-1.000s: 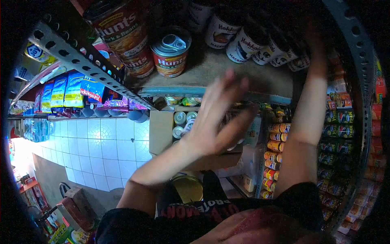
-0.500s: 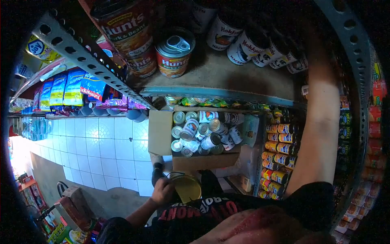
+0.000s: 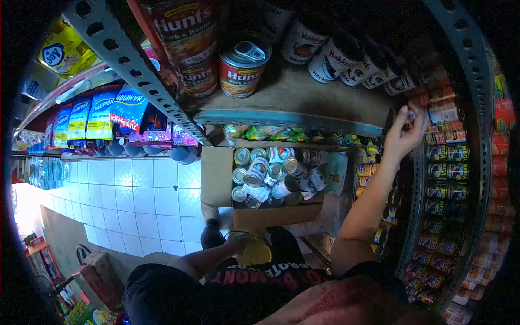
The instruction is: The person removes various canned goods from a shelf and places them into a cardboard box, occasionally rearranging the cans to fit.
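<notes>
Our right hand (image 3: pixel 406 130) is at the shelf's (image 3: pixel 303 100) right end, near the Hokkaido mackerel cans (image 3: pixel 329 60), fingers bent; our left is by the gold-coloured tin (image 3: pixel 257 251). We cannot tell whether either grips anything. More cans (image 3: pixel 257 169) lie in the cardboard box (image 3: pixel 216 176).

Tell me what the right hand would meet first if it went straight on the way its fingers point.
Probably the rightmost white-labelled can on the upper shelf, just beyond the right hand, though depth there is unclear.
</notes>
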Action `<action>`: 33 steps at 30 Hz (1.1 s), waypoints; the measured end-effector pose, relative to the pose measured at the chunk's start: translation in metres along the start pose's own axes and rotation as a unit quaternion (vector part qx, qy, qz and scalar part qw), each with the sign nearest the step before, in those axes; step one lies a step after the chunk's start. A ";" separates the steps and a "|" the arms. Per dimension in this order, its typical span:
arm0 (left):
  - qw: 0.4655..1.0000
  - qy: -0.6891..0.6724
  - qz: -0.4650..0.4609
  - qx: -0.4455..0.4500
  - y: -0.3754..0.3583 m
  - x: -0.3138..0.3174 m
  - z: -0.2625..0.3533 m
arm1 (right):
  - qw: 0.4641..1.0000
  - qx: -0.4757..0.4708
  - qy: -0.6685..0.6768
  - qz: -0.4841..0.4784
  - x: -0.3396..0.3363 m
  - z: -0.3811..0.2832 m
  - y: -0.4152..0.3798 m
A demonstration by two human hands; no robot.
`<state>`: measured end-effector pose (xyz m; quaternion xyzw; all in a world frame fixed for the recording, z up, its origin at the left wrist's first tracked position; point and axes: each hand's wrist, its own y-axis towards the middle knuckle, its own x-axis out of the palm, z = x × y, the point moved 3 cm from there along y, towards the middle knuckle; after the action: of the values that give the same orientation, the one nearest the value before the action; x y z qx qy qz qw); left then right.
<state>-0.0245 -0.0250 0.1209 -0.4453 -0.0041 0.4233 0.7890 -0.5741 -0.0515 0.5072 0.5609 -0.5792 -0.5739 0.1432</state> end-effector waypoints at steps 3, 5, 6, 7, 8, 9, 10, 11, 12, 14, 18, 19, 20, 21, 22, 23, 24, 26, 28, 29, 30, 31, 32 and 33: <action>1.000 -0.007 -0.002 0.019 0.015 0.002 -0.001 | 0.993 -0.078 0.072 -0.044 0.008 0.008 -0.030; 0.999 -0.015 -0.002 0.032 0.029 0.004 -0.002 | 0.978 -0.166 0.005 -0.123 0.015 -0.001 -0.044; 0.999 -0.020 -0.006 0.040 0.035 0.008 -0.001 | 0.961 -0.219 -0.080 -0.149 0.014 -0.008 -0.050; 0.998 -0.024 -0.010 0.048 0.041 0.013 0.000 | 0.961 -0.214 -0.064 -0.163 0.014 -0.005 -0.050; 0.998 -0.028 -0.015 0.056 0.046 0.017 0.001 | 0.958 -0.217 -0.074 -0.169 0.013 -0.007 -0.050; 0.997 -0.030 -0.020 0.063 0.049 0.021 0.000 | 0.956 -0.219 -0.085 -0.174 0.013 -0.009 -0.053; 0.997 -0.031 -0.021 0.069 0.055 0.022 -0.001 | 0.957 -0.198 -0.099 -0.187 0.014 -0.007 -0.056; 0.996 -0.033 -0.019 0.075 0.062 0.021 -0.001 | 0.957 -0.202 -0.102 -0.184 0.016 -0.006 -0.059; 0.996 -0.035 -0.016 0.080 0.070 0.020 -0.001 | 0.959 -0.192 -0.124 -0.169 0.018 -0.004 -0.062; 0.995 -0.039 -0.015 0.092 0.084 0.020 -0.001 | 0.964 -0.164 -0.147 -0.151 0.021 -0.011 -0.065; 0.992 -0.049 -0.030 0.114 0.106 0.035 -0.002 | 0.964 -0.179 -0.145 -0.135 0.020 -0.016 -0.068; 0.991 -0.054 -0.034 0.118 0.111 0.040 -0.002 | 0.963 -0.179 -0.148 -0.137 0.022 -0.015 -0.069; 0.990 -0.060 -0.038 0.122 0.116 0.046 -0.001 | 0.963 -0.186 -0.151 -0.126 0.023 -0.013 -0.069; 0.989 -0.065 -0.042 0.123 0.119 0.051 -0.001 | 0.963 -0.192 -0.152 -0.114 0.023 -0.013 -0.070; 0.989 -0.069 -0.045 0.123 0.122 0.055 -0.003 | 0.965 -0.193 -0.141 -0.108 0.024 -0.015 -0.070; 0.988 -0.073 -0.049 0.124 0.124 0.060 -0.004 | 0.965 -0.191 -0.141 -0.110 0.025 -0.014 -0.070; 0.988 -0.077 -0.054 0.123 0.123 0.064 -0.006 | 0.964 -0.198 -0.143 -0.103 0.026 -0.012 -0.070; 0.988 -0.082 -0.058 0.120 0.124 0.069 -0.012 | 0.964 -0.205 -0.143 -0.085 0.027 -0.011 -0.071; 0.987 -0.084 -0.059 0.121 0.131 0.068 -0.018 | 0.966 -0.206 -0.135 -0.080 0.027 -0.013 -0.072; 0.987 -0.085 -0.060 0.123 0.136 0.069 -0.019 | 0.966 -0.209 -0.129 -0.079 0.027 -0.013 -0.072; 0.986 -0.086 -0.061 0.126 0.141 0.070 -0.020 | 0.966 -0.209 -0.131 -0.077 0.027 -0.011 -0.071; 0.986 -0.087 -0.066 0.127 0.143 0.073 -0.022 | 0.965 -0.216 -0.128 -0.071 0.028 -0.010 -0.071; 0.985 -0.089 -0.070 0.128 0.144 0.076 -0.024 | 0.965 -0.223 -0.124 -0.065 0.028 -0.009 -0.073; 0.985 -0.090 -0.073 0.128 0.146 0.079 -0.026 | 0.966 -0.225 -0.115 -0.059 0.027 -0.011 -0.073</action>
<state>-0.0615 0.0456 -0.0270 -0.2988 -0.0535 0.4005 0.8646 -0.5386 -0.0584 0.4371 0.4772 -0.4142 -0.7575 0.1639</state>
